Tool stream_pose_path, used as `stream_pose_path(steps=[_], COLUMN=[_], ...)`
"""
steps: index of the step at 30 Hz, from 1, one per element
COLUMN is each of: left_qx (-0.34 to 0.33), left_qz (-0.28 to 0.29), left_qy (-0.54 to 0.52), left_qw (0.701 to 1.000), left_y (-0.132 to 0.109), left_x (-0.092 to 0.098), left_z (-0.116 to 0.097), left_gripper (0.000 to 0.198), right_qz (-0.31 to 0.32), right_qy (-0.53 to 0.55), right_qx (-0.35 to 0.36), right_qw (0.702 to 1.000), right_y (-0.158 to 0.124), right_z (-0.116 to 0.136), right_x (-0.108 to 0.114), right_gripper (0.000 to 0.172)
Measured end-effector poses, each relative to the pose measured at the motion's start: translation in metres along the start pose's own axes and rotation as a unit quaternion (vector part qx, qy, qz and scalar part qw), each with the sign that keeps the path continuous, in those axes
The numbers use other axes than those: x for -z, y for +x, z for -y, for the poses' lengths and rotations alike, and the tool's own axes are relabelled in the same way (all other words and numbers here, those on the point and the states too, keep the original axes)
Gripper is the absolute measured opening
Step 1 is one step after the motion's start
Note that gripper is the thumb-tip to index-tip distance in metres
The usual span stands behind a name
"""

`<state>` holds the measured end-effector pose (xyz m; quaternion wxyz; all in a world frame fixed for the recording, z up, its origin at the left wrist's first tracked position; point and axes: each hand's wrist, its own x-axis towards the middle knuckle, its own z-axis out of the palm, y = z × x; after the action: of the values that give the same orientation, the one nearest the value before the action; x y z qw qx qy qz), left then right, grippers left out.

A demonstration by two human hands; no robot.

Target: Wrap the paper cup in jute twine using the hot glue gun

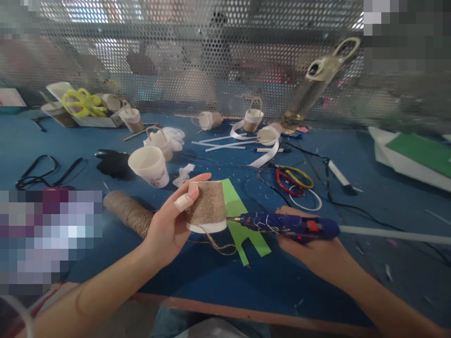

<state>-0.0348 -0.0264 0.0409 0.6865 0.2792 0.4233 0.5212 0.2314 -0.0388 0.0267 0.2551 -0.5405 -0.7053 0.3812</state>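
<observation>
My left hand [167, 225] is closed around a small cup wrapped in brown twine [207, 204], tilted over, with a bare white band at its lower rim. One finger wears a pale bandage [183, 202]. A loose twine end [216, 246] trails below the cup. In my right hand [299, 249] is a blue hot glue gun [289, 224], its metal tip at the cup's right side near the white band. A white glue stick [387, 232] sticks out of its back. Strands of glue cling to its nose. Behind the cup lies a green paper piece [239, 206].
A twine spool [127, 212] lies left of my left hand, near a white paper cup [150, 165]. Small twine-wrapped cups [253, 119], white ribbon [269, 155], red-and-yellow-handled pliers [292, 180] and black cords [352, 206] are spread behind. A bottle [306, 94] leans by the perforated metal screen [197, 61].
</observation>
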Motion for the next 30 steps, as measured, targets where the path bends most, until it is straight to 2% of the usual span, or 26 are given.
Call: stream_pose_path(steps=[4, 7, 11, 15, 19, 24, 30], left_qx=[-0.028, -0.033, -0.033, -0.035, -0.031, -0.034, -0.034], left_qz=[-0.005, 0.002, 0.013, 0.016, 0.014, 0.009, 0.001], left_qy=[0.019, 0.025, 0.032, 0.038, 0.04, 0.042, 0.037], left_qw=[0.999, 0.999, 0.999, 0.999, 0.999, 0.998, 0.999], left_y=[-0.001, -0.002, -0.002, -0.001, 0.0, 0.0, 0.0], left_x=[0.0, 0.0, 0.001, 0.001, 0.001, 0.0, -0.001], left_z=[-0.004, -0.004, -0.004, -0.003, -0.004, -0.004, -0.003], left_gripper=[0.048, 0.046, 0.045, 0.045, 0.046, 0.047, 0.05], right_qz=[-0.015, 0.026, 0.067, 0.067, 0.046, 0.014, 0.009], right_qy=[-0.028, -0.054, -0.033, -0.028, -0.074, -0.094, -0.098], right_qx=[-0.045, -0.1, -0.127, -0.12, -0.125, -0.062, -0.036], right_qw=[0.998, 0.993, 0.989, 0.99, 0.988, 0.994, 0.995], right_y=[0.005, 0.012, 0.021, 0.024, 0.024, 0.023, 0.025], right_z=[-0.003, -0.007, -0.01, -0.014, -0.018, -0.017, -0.02], right_x=[-0.001, -0.001, 0.0, -0.001, -0.002, 0.0, 0.0], right_gripper=[0.018, 0.03, 0.031, 0.028, 0.025, 0.021, 0.019])
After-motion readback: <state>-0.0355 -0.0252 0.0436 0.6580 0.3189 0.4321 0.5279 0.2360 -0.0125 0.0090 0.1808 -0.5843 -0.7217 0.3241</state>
